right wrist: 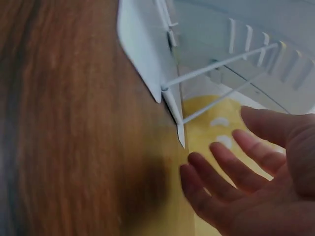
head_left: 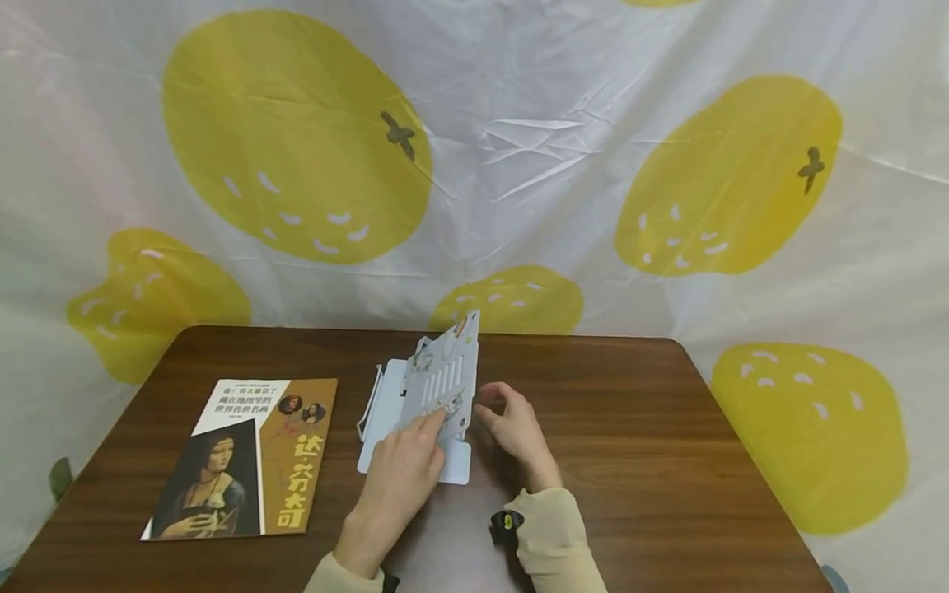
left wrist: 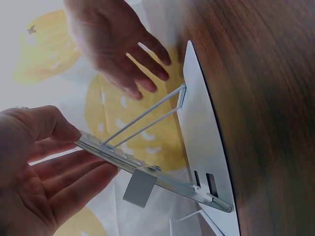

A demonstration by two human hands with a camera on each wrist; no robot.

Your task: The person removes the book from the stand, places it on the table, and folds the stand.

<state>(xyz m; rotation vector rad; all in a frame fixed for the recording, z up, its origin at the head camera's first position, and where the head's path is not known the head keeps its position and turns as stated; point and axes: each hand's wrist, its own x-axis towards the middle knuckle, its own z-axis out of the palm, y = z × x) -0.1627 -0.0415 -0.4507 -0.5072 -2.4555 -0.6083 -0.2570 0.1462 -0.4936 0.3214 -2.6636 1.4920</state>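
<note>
White stand (head_left: 443, 375) pinched by left hand (head_left: 400, 468); nearby book (head_left: 240, 461) reads "达·芬奇".

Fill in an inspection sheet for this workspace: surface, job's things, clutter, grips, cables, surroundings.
Surface: brown wood-grain table.
Job's things: white folding stand, with base plate flat on the table, printed slotted panel tilted up from it, and wire brace between them.
Clutter: one book lying flat, cover up, left of the stand.
Left grip: bare hand, pinching the panel between thumb and fingers.
Right grip: bare hand beside the panel, fingers relaxed, touching nothing.
Cables: nothing seen.
Surroundings: pale fabric with yellow fruit prints behind the table.
</note>
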